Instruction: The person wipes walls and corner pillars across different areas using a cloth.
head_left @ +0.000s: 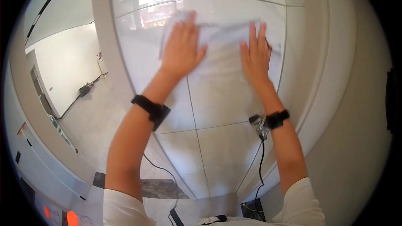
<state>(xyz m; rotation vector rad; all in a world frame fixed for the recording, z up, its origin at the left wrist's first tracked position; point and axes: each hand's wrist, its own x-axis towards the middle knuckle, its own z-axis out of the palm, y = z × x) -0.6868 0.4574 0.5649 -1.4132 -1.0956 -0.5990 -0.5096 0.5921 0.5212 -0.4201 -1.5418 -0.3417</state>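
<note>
In the head view, both bare hands are raised in front of a tiled wall [226, 100], with a pale cloth [224, 37] laid against its glossy surface. The left hand [182, 46] lies flat over the left part of the cloth, fingers pointing up and fairly close together, thumb held out toward the other hand. The right hand [256, 56] is flat on the right part, its fingers spread and its thumb out toward the left. Cloth shows between the two hands and also beyond the outer side of each; blur hides its lower edge and any folds. Black bands circle the left wrist [151, 109] and the right wrist [276, 120], and a dark cable [262, 159] hangs from the unit at the right one. Through the opening at left, a dark bundle [86, 88] rests on the floor [93, 111] at the foot of a white wall [67, 67]; it is too small to tell whether it is a bag or what it holds.
</note>
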